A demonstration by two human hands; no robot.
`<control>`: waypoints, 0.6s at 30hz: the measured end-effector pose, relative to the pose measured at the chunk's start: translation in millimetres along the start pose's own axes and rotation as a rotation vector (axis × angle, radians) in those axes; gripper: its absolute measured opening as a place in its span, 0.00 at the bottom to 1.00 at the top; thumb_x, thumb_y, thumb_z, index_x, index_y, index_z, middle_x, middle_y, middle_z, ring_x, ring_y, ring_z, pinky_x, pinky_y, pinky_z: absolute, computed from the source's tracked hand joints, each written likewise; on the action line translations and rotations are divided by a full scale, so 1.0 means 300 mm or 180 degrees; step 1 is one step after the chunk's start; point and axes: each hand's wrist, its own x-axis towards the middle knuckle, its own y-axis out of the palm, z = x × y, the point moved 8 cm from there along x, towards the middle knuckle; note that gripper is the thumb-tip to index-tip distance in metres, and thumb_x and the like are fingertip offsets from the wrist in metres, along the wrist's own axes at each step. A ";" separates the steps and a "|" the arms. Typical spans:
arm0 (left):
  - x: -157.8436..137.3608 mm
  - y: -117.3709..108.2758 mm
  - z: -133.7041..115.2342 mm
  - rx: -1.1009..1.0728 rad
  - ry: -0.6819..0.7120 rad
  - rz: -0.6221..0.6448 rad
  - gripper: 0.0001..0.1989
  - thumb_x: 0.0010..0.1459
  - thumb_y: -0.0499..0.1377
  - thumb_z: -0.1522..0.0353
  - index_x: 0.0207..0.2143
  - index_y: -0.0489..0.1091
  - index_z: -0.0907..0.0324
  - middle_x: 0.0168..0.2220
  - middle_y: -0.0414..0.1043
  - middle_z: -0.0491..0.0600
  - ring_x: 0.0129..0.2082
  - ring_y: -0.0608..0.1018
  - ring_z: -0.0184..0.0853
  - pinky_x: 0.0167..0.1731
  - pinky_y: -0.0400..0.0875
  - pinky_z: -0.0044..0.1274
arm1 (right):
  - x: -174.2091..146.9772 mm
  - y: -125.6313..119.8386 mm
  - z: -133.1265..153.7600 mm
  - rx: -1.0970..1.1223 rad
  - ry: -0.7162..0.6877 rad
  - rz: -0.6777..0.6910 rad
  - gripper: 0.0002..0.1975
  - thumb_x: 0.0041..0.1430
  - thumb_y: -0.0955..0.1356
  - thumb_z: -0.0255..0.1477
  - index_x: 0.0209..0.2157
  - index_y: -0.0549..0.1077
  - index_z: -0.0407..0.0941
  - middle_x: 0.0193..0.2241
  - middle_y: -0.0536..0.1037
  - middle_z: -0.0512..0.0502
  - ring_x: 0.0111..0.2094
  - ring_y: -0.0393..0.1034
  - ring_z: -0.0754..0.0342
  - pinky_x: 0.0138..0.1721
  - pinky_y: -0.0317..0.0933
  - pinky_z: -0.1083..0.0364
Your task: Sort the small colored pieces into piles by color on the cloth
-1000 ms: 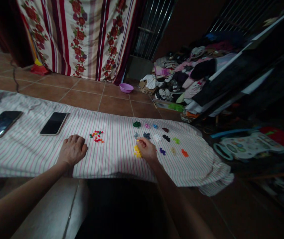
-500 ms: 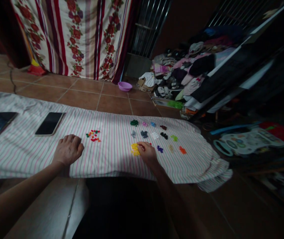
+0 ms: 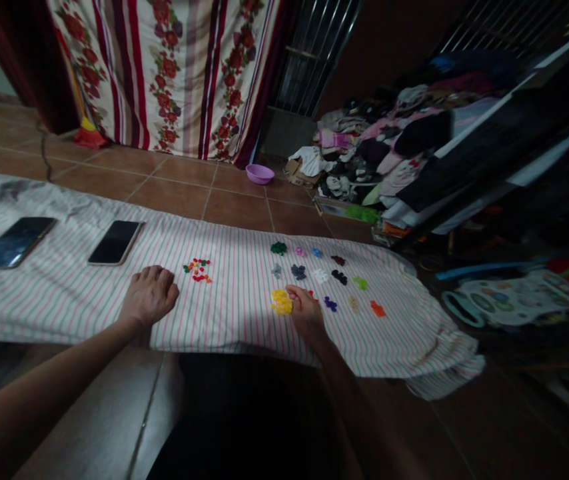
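My left hand (image 3: 149,295) rests palm down on the striped cloth (image 3: 234,293), fingers loosely bent, holding nothing that I can see. Just beyond it lies a loose cluster of mixed small pieces (image 3: 197,269), red, orange, green and yellow. At the right edge of the yellow pieces (image 3: 281,303) is my right hand (image 3: 306,311), its thumb and fingers pinched together; anything between them is too small to make out. A few red pieces (image 3: 310,293) show partly behind this hand. To its right are purple pieces (image 3: 330,304), beige pieces (image 3: 354,305) and orange pieces (image 3: 377,309).
Farther back sit dark green pieces (image 3: 278,248), dark grey pieces (image 3: 298,272), white pieces (image 3: 320,275), black pieces (image 3: 339,277) and other small piles. A phone (image 3: 115,243) and a tablet-like device (image 3: 13,243) lie at left. Beyond the cloth's edge, a purple basin (image 3: 260,175) stands on the floor.
The whole view has shifted, so things appear farther right. My right hand has drawn slightly back from the yellow pieces, showing more of them. My left hand stays on the cloth.
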 end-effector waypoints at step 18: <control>0.000 -0.013 -0.005 -0.0180 -0.0029 -0.0034 0.15 0.62 0.48 0.64 0.40 0.71 0.61 0.42 0.72 0.60 0.45 0.72 0.48 0.44 0.63 0.37 | 0.079 0.197 0.353 0.0287 -0.0843 0.0562 0.15 0.59 0.62 0.25 0.38 0.79 0.46 0.38 0.80 0.43 0.42 0.74 0.49 0.49 0.67 0.48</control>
